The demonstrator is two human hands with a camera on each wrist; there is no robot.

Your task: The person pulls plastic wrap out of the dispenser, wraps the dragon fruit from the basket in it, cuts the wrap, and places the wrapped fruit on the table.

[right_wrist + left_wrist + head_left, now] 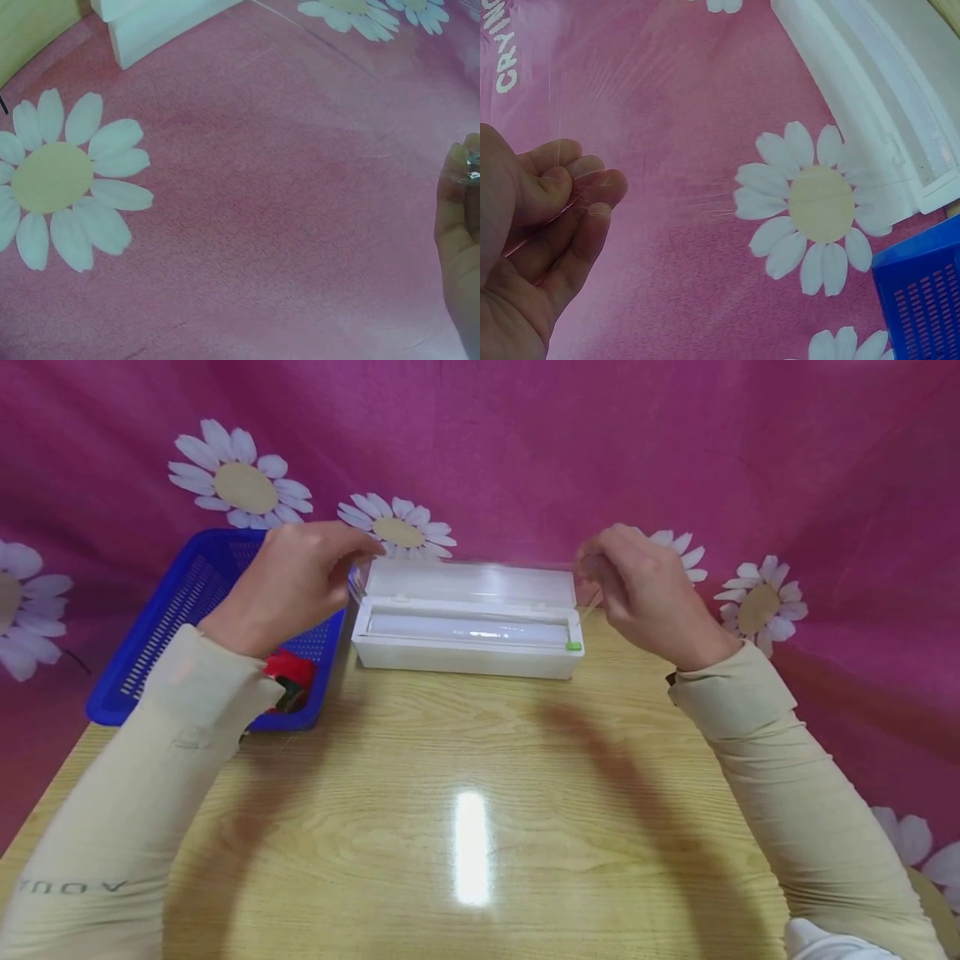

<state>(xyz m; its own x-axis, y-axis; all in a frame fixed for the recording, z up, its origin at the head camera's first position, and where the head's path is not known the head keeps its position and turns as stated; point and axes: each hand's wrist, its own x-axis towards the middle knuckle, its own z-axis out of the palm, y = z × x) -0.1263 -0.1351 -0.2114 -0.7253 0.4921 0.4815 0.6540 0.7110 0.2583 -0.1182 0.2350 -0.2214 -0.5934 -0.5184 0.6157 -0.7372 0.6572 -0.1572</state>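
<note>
- The table [465, 760] is pale wood with a glossy finish; a bright streak of light reflects near its middle and soft shadows of both arms fall across it.
- Behind and around the table hangs a magenta cloth [525, 452] printed with white daisies [240, 483]; in the left wrist view white lettering shows on it at the top left corner.
- A white dispenser [468, 647] sits at the far middle of the table, its clear lid [468, 583] tipped up and back; a roll of film [468, 628] lies inside, with a small green tab [573, 646] at its right end.
- The left hand [288, 581] is raised at the lid's left end. In the left wrist view its fingertips [592, 191] are curled together and pinch a thin clear sheet, whose fine creases streak across the cloth behind.
- The right hand [645, 589] is raised at the lid's right end, fingers bent toward the thumb. In the right wrist view only a finger edge shows, with a shiny bit of film at its tip, so it seems to pinch the film too.
- A blue basket [187, 602] stands on the left of the table, just beside the dispenser, partly behind the left wrist; something red [294, 670] lies in its near corner.
- Both arms wear beige sleeves [787, 760].
</note>
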